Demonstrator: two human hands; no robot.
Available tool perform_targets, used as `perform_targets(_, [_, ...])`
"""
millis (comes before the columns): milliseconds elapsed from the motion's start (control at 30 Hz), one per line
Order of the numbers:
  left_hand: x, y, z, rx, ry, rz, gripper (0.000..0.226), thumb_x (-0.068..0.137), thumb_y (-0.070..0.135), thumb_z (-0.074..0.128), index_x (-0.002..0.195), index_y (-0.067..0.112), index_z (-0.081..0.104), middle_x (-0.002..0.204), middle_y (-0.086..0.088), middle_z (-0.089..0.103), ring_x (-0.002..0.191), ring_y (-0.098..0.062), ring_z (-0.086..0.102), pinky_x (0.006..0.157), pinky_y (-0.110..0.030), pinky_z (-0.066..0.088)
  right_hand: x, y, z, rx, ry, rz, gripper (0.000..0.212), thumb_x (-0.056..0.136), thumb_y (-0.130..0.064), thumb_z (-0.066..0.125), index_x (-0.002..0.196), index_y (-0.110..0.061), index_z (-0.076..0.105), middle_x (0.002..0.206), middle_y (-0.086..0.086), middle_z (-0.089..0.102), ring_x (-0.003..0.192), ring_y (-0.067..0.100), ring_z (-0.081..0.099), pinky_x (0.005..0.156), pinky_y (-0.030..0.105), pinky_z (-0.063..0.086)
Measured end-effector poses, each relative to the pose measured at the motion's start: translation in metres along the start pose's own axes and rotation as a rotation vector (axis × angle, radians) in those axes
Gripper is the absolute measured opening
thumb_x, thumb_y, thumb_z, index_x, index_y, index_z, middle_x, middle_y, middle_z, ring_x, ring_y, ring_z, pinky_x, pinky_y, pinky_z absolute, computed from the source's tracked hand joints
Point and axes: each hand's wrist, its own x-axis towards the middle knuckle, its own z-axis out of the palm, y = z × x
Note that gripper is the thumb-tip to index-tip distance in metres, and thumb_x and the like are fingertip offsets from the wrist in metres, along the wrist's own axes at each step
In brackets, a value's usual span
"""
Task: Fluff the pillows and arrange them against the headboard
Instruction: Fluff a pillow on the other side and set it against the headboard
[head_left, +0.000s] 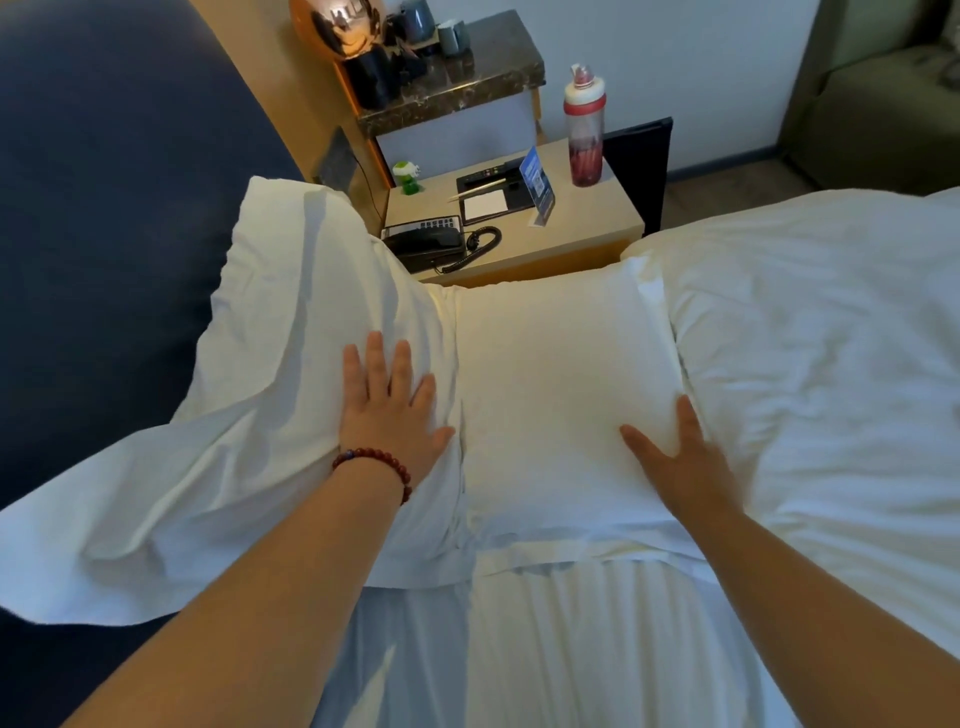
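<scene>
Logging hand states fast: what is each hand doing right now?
Left hand: open, flat on the leaning pillow.
Right hand: open, pressing the flat pillow.

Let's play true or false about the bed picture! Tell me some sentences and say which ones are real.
1. The left hand lies flat on the leaning pillow against the headboard. True.
2. The right hand touches the water bottle. False: it rests on the flat pillow; the water bottle stands on the nightstand.
3. A bead bracelet is on the left wrist. True.
4. The telephone lies on the bed. False: it sits on the nightstand.
</scene>
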Motion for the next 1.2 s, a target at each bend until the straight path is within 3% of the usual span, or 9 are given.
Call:
perform_targets(133, [-0.013,0.016,0.013,-0.122,0.019,0.099,0.074,0.092,0.065,0.008,0.154,0.026,0.014,0.163,-0.009,0.002,0.148,-0.037,-0.01,0.113,-0.059,-0.016,-0.013,0.012,-0.007,0.18,-0.054,0.082,0.104,0.073,-0.082,0.051,0.155,-0.032,0.014,0.15,0.012,0.042,0.13,0.038,0.047,0.103,0.045,0.037])
perform_targets(233, [-0.054,0.049,0.033,-0.592,0.196,0.103,0.064,0.091,0.051,0.023,0.144,0.021,0.045,0.151,-0.006,0.042,0.142,-0.026,0.033,0.117,-0.041,0.006,-0.025,0.022,-0.009,0.265,-0.06,0.127,0.101,0.076,-0.075,0.057,0.155,-0.025,0.019,0.15,0.012,0.042,0.133,0.037,0.044,0.103,0.042,0.036])
perform_targets(300, [-0.094,0.078,0.048,-1.076,0.343,-0.069,0.045,0.095,0.034,0.042,0.135,0.018,0.054,0.141,-0.002,0.053,0.132,-0.02,0.047,0.115,-0.037,0.023,-0.033,0.034,-0.005,0.31,-0.043,0.158,0.099,0.077,-0.074,0.058,0.154,-0.023,0.022,0.151,0.012,0.042,0.135,0.036,0.043,0.109,0.046,0.033])
perform_targets(433, [-0.136,0.114,0.042,-1.999,0.097,-0.667,0.044,0.096,0.01,0.058,0.136,0.028,0.048,0.141,0.01,0.049,0.131,-0.007,0.044,0.113,-0.026,0.031,-0.059,0.051,0.009,0.594,0.089,0.216,0.1,0.067,-0.075,0.066,0.149,-0.031,0.031,0.152,0.005,0.041,0.134,0.028,0.046,0.11,0.049,0.039])
perform_targets(567, [-0.125,0.119,0.043,-2.169,0.009,-0.986,0.026,0.091,0.012,0.065,0.115,0.024,0.06,0.124,0.002,0.063,0.113,-0.011,0.057,0.102,-0.024,0.042,-0.08,0.052,0.02,1.001,0.056,0.335,0.057,0.09,-0.036,0.068,0.139,-0.018,0.046,0.12,0.006,0.059,0.093,0.018,0.066,0.079,0.034,0.058])
perform_targets(733, [-0.112,0.127,0.052,-2.177,-0.21,-1.341,0.027,0.078,0.026,0.08,0.095,0.011,0.066,0.101,0.0,0.068,0.093,-0.017,0.061,0.089,-0.025,0.046,-0.092,0.048,0.021,1.284,0.081,0.552,0.03,0.093,-0.02,0.067,0.121,-0.013,0.059,0.118,0.009,0.065,0.096,0.018,0.067,0.068,0.025,0.059])
perform_targets(900, [-0.095,0.124,0.058,-2.397,-0.525,-1.623,0.049,0.08,0.038,0.078,0.115,0.009,0.061,0.109,0.0,0.064,0.107,-0.018,0.062,0.084,-0.027,0.052,-0.09,0.058,0.013,1.203,0.228,0.503,0.032,0.089,-0.025,0.071,0.119,-0.02,0.061,0.115,0.005,0.069,0.097,0.019,0.071,0.068,0.027,0.058])
perform_targets(1033, [-0.091,0.121,0.064,-2.521,-0.795,-1.549,0.017,0.083,0.028,0.075,0.081,0.017,0.063,0.063,0.008,0.056,0.057,-0.004,0.047,0.051,-0.019,0.044,-0.074,0.044,-0.011,1.403,-0.029,0.579,0.027,0.087,-0.033,0.072,0.107,-0.017,0.066,0.104,0.005,0.072,0.093,0.021,0.069,0.066,0.036,0.057])
perform_targets(1200, [-0.095,0.127,0.057,-2.551,-0.648,-1.578,0.051,0.093,0.032,0.063,0.137,0.011,0.047,0.133,-0.004,0.055,0.123,-0.019,0.053,0.101,-0.034,0.045,-0.063,0.048,-0.02,0.949,0.27,0.395,0.009,0.088,-0.027,0.069,0.09,-0.023,0.061,0.088,0.0,0.067,0.072,0.015,0.06,0.069,0.031,0.051])
